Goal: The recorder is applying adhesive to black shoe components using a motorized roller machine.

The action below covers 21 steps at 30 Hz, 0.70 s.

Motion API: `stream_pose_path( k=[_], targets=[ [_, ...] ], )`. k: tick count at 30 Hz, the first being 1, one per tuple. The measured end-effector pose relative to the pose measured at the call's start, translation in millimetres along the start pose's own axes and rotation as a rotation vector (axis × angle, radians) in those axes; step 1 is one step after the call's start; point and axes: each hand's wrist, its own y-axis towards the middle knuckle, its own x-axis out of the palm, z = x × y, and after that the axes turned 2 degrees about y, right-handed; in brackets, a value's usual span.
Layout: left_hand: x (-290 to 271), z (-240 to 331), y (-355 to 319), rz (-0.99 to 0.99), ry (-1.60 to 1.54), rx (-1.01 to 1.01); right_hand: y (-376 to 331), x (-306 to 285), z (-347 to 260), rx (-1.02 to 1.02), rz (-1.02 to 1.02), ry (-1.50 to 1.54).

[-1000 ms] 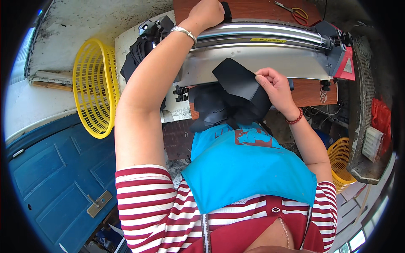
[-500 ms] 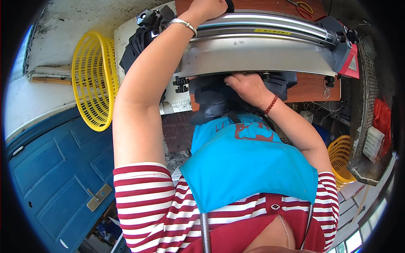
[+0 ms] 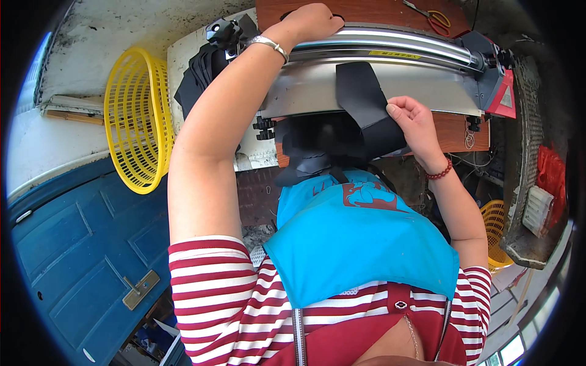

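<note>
My right hand (image 3: 415,125) pinches the right edge of a cut black sheet piece (image 3: 360,91), thin and flexible, between thumb and fingers. Its upper part lies over the metal plate (image 3: 305,85) of a roller machine, and its lower part bends down toward my lap. More black pieces (image 3: 311,137) are heaped below the plate, above my blue apron (image 3: 366,238). Beyond the silver rollers (image 3: 390,41), my left hand (image 3: 314,23) is closed with its fingers curled. Bits of black show at its edges, but what it holds is mostly hidden.
Orange-handled scissors (image 3: 436,21) lie on the brown tabletop behind the machine. A stack of black pieces (image 3: 204,67) sits left of it, near a black knob (image 3: 224,32). A yellow basket (image 3: 137,119) stands left; another yellow basket (image 3: 495,226) is lower right.
My right hand has come out from under the plate's front edge and moved right, bringing up a black sheet piece. The left hand has shifted slightly right and nearer.
</note>
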Motion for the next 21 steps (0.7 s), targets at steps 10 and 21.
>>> stream_pose_path(
  k=[10,21],
  targets=[
    [4,7,12,-0.112,-0.043,0.015,58,-7,-18,-0.115,0.136,-0.23],
    [-36,5,38,0.14,-0.335,-0.265,-7,50,54,-0.68,-0.061,-0.818]
  ],
)
